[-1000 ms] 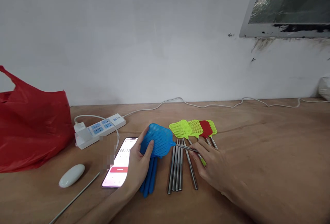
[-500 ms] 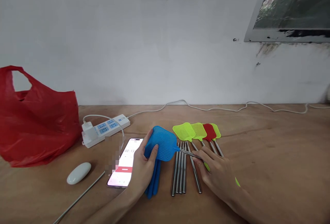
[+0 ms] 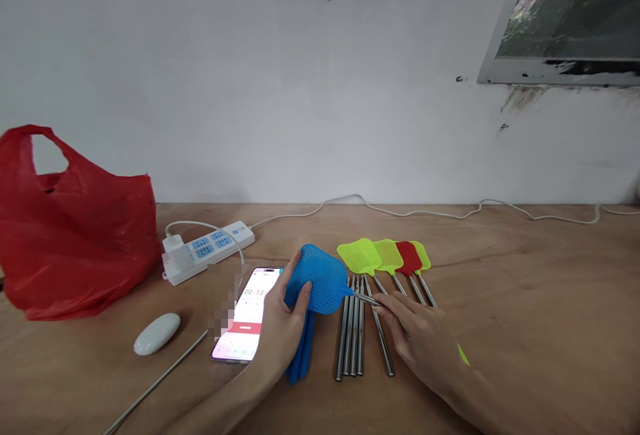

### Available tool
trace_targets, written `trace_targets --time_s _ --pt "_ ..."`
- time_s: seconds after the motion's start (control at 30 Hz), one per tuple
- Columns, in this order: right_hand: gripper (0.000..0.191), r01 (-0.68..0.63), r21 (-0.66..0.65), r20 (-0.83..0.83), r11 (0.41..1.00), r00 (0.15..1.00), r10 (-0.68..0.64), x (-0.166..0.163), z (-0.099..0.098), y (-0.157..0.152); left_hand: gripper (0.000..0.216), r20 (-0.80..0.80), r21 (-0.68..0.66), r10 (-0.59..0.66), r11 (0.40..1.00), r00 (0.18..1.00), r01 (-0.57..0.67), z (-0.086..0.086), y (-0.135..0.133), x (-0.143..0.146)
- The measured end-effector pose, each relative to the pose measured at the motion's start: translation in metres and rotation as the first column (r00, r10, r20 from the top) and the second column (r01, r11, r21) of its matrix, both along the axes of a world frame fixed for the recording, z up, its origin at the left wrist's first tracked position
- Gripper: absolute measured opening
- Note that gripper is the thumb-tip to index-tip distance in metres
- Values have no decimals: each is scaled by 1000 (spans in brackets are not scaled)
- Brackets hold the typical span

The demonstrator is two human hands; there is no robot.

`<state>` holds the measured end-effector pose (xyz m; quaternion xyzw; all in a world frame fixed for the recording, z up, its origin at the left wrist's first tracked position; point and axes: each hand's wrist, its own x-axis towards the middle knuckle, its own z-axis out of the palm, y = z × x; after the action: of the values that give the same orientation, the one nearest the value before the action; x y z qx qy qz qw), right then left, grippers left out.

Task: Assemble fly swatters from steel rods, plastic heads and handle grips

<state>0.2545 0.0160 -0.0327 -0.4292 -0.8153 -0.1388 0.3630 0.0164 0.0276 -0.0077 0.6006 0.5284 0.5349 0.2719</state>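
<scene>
Between my hands is a blue fly swatter head (image 3: 323,278) joined at its neck to a thin metal rod. My left hand (image 3: 283,318) grips the mesh, thumb on the near face. My right hand (image 3: 417,328) is closed around the metal rod (image 3: 366,298), its far part hidden by the fingers. Under the left hand lie blue handles (image 3: 301,355). Several loose metal rods (image 3: 353,335) lie side by side between the hands. Past my right hand are fly swatters with yellow-green heads (image 3: 357,256) and a red head (image 3: 409,258), overlapping in a row.
A phone (image 3: 247,321) showing a timer lies left of my left hand. Farther left are a white power strip (image 3: 210,255), a white mouse (image 3: 157,333) and a red plastic bag (image 3: 85,241). A white cable (image 3: 420,213) runs along the wall.
The whole view has shifted slightly, moving everything a little to the right in the picture. Both hands keep the same hold on the blue fly swatter, with hardly any visible movement.
</scene>
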Motion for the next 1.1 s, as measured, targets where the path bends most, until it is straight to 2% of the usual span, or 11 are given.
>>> trace_targets --time_s 0.13,0.27,0.6,0.77,0.83,0.9,1.0,1.1 --pt "32 3 62 44 998 999 -6 -1 -1 2 54 0 3 -6 1000 1000 6 -1 1 0" --pt "24 0 70 -32 998 999 2 -2 -1 3 55 5 -1 -9 1000 1000 9 -4 2 -1" --pt "13 -64 -143 -245 988 969 27 -1 6 4 60 65 -11 -101 995 993 102 1 3 0" --pt "20 -2 -326 -397 945 908 -136 2 18 6 53 58 3 -49 999 997 49 2 5 -3" --pt "25 1 -408 -436 913 878 -196 4 21 7 47 -49 35 -56 998 997 58 3 6 -6" --pt "30 -10 -472 -455 882 859 -234 5 23 9 39 -276 78 -67 993 959 92 3 7 -9" --pt "35 -53 -533 -475 844 844 -247 6 23 11 31 -617 103 -58 983 785 153 2 6 -9" --pt "35 -129 -564 -513 816 828 -224 7 21 12 33 -771 104 -38 978 636 184 -2 3 -7"
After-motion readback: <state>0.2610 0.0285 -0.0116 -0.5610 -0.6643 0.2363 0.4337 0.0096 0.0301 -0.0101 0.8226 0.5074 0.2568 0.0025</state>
